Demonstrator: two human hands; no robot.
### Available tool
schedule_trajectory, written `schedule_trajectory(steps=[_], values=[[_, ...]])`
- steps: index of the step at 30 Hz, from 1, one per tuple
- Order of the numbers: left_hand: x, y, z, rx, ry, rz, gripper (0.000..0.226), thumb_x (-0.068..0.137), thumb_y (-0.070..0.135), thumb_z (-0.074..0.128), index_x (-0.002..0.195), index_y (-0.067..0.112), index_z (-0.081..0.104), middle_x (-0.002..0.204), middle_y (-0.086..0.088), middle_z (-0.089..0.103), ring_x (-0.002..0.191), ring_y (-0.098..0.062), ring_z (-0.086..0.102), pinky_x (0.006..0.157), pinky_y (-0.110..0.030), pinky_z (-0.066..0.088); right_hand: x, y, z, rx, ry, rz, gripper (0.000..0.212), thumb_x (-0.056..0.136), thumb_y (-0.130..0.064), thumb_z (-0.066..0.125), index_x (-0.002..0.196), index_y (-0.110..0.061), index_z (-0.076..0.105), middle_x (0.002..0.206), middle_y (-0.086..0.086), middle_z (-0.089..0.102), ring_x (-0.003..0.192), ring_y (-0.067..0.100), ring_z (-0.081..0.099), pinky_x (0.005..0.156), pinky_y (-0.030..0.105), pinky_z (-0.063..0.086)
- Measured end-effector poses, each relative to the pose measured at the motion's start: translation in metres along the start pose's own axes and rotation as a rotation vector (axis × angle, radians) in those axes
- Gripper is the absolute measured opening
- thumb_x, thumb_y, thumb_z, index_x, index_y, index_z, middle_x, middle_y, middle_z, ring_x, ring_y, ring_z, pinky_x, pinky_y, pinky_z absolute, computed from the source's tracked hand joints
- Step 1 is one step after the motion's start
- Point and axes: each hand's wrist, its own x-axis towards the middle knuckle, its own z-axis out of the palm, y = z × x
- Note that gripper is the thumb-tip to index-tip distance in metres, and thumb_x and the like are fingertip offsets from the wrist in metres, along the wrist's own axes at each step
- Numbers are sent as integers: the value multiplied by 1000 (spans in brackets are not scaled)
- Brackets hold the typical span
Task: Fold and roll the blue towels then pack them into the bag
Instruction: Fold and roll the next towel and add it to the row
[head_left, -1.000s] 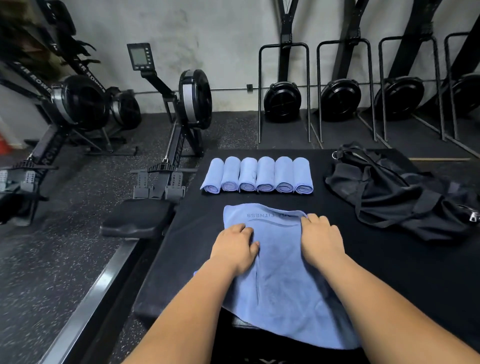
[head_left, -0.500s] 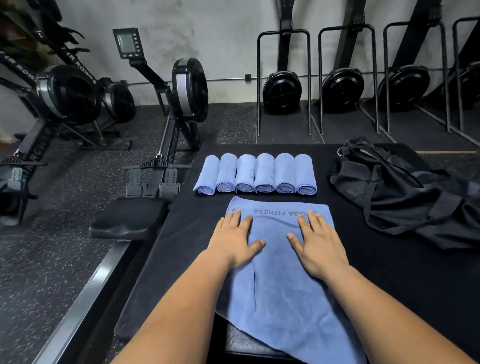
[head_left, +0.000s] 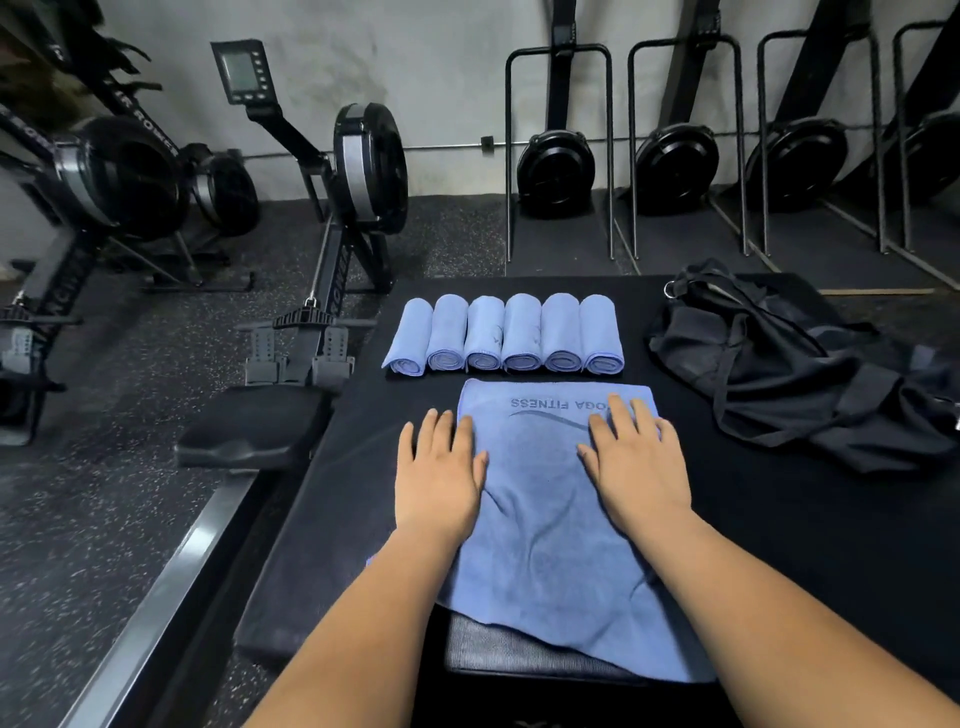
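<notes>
both hands are lying flat with fingers straight, gripping nothing: the left hand (head_left: 440, 475) on the towel's (head_left: 545, 519) left edge, the right hand (head_left: 638, 467) on its right. the towel is lying spread on the black mat (head_left: 779, 519), just in front of six rolled towels (head_left: 504, 335); the bag (head_left: 789, 374) is sitting to the right.

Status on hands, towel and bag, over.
Both open: left hand and right hand pressing the flat towel. Six rolled towels in a row beyond it. Slumped bag to the right, apart. Nothing between towel and bag.

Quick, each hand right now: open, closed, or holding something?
Left hand: open, fingers straight, flat across the left edge of the blue towel.
Right hand: open, fingers straight, flat on the blue towel.
</notes>
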Motion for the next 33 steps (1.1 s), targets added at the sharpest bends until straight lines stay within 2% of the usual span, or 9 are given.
schedule_trajectory(steps=[3, 9, 13, 17, 19, 21, 26, 30, 33], values=[[-17, -14, -10, -66, -8, -51, 57, 109, 44, 34, 159, 16, 37, 165, -8, 38, 157, -30, 25, 128, -50, 17, -21, 5, -8, 119, 78, -105, 58, 102, -57, 28, 129, -22, 65, 150, 6, 53, 133, 31, 48, 98, 45, 48], [-45, -35, -37, -207, 118, 211, 56, 85, 22, 72, 140, 20, 61, 143, -2, 58, 136, -32, 52, 112, -49, 44, -74, 22, -22, 274, 53, -364, 55, 102, -67, 30, 133, -34, 62, 146, -9, 55, 133, 19, 50, 103, 38, 48], [-66, -26, -60, -246, 63, 382, 39, 95, 53, 58, 127, 34, 68, 128, 10, 64, 115, -20, 59, 100, -43, 48, -103, 22, -35, 282, 29, -388, 62, 100, -72, 25, 139, -38, 59, 150, -11, 51, 136, 15, 45, 107, 34, 42], [-100, -15, -76, -193, -173, 410, 73, 86, 85, 48, 136, 35, 64, 134, 9, 61, 121, -17, 57, 104, -40, 46, -132, 20, -47, 254, 40, -477, 67, 91, -87, 34, 129, -39, 59, 137, -13, 51, 128, 13, 46, 102, 35, 45], [-112, -16, -80, -155, -202, 411, 87, 80, 88, 53, 146, 32, 57, 142, 8, 59, 129, -17, 55, 106, -41, 46, -146, 20, -50, 233, 21, -521, 66, 83, -93, 41, 118, -38, 54, 123, -16, 47, 115, 8, 45, 95, 32, 44], [-120, -15, -85, -86, -195, 429, 83, 82, 74, 65, 151, 31, 50, 146, 7, 59, 130, -20, 57, 104, -39, 47, -157, 22, -47, 225, 2, -536, 60, 84, -88, 46, 114, -37, 51, 117, -17, 48, 109, 7, 46, 91, 30, 44], [-125, -14, -92, -121, -177, 310, 44, 97, 38, 66, 140, 34, 55, 114, 3, 73, 102, -30, 66, 86, -37, 43, -161, 28, -48, 345, 14, -381, 18, 98, -50, 56, 108, -35, 57, 108, -16, 61, 105, 16, 59, 81, 34, 50], [-109, -13, -101, -674, -167, 54, 8, 96, 29, 72, 103, 32, 70, 74, 9, 68, 64, -4, 56, 72, -29, 46, -134, 35, -64, 619, 41, -151, 15, 94, -48, 66, 86, -36, 61, 84, -7, 69, 81, 23, 62, 70, 35, 46], [-88, -11, -111, -730, -48, -42, 15, 92, 33, 76, 106, 31, 71, 82, 8, 69, 76, -9, 62, 75, -30, 49, -115, 46, -77, 576, 108, 9, 15, 89, -45, 76, 101, -37, 71, 97, -5, 68, 93, 24, 60, 80, 37, 50]])
